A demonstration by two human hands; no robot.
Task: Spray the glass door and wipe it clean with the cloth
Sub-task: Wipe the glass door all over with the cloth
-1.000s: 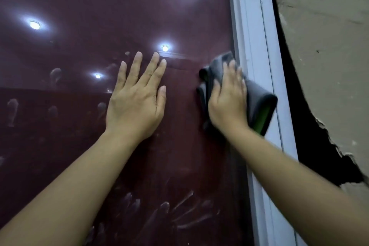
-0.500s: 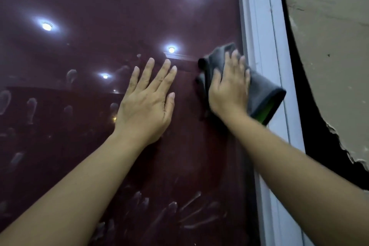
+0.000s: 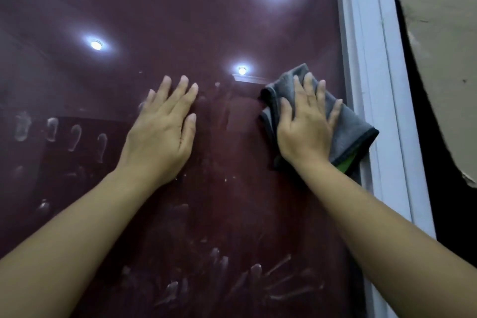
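glass door [image 3: 180,20], fingerprint-smeared, reflects ceiling lights; left hand [image 3: 161,134] lies flat on it, fingers straight; right hand [image 3: 305,131] presses grey cloth [image 3: 353,131] with spread fingers beside white frame [image 3: 374,85]

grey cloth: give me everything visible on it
The folded grey microfibre-looking cloth has a dark stitched edge and a green patch at its lower right corner. It lies flat against the dark reddish glass door, beside the white door frame. The right hand presses it with straight, spread fingers, covering its middle.
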